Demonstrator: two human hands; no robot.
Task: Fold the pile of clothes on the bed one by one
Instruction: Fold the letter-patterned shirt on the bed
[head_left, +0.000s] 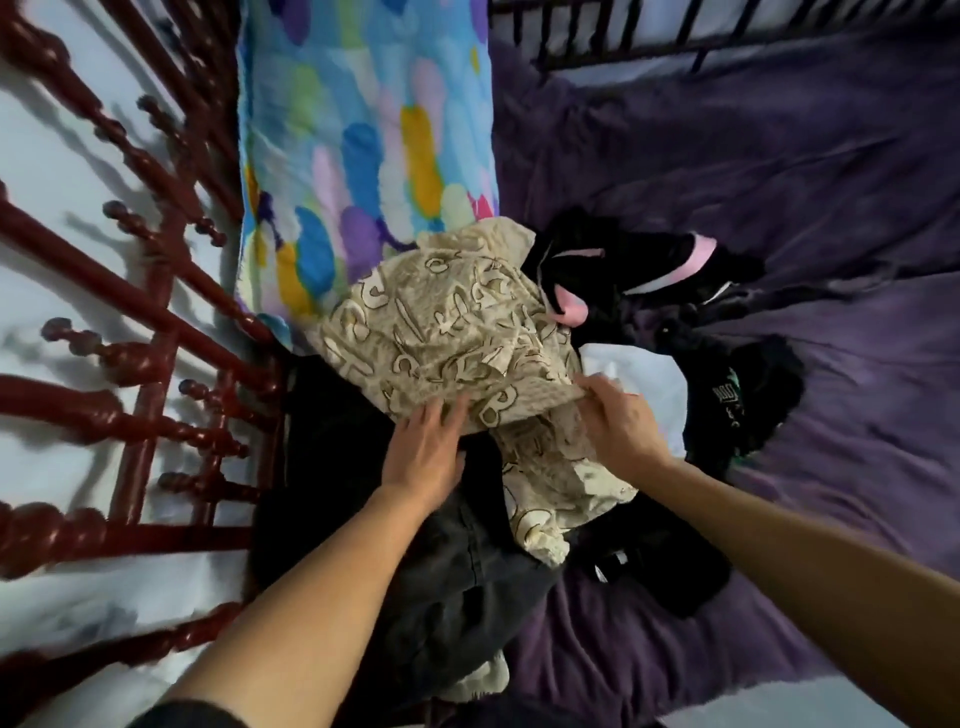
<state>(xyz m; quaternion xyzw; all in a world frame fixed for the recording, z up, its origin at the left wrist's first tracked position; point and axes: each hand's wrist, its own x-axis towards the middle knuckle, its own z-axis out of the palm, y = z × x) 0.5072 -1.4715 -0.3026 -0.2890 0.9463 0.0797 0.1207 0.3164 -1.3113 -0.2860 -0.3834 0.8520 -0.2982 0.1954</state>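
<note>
I see no bin or basket here; the clothes lie loose in a pile on the bed (779, 171), which is covered with a purple blanket. The pile sits at the left side of the bed, close against the red wooden railing (145, 312), so there is little room on that side. To the right and far right the purple blanket lies bare, with wide room. A dark railing (675, 31) closes the far edge. A bright multicoloured pillow (363, 130) lies far left, touching the pile.

On top of the pile lies the beige patterned garment (452, 332), crumpled, with cream letter-like shapes outlined in brown. My left hand (426, 457) lies flat and released on its near edge, fingers spread. My right hand (618, 421) pinches a fold of the same garment between thumb and fingers. Beneath it are dark grey trousers (467, 582). Just right lie a black garment with pink trim (623, 270) and another black garment (748, 395) with pale print.
</note>
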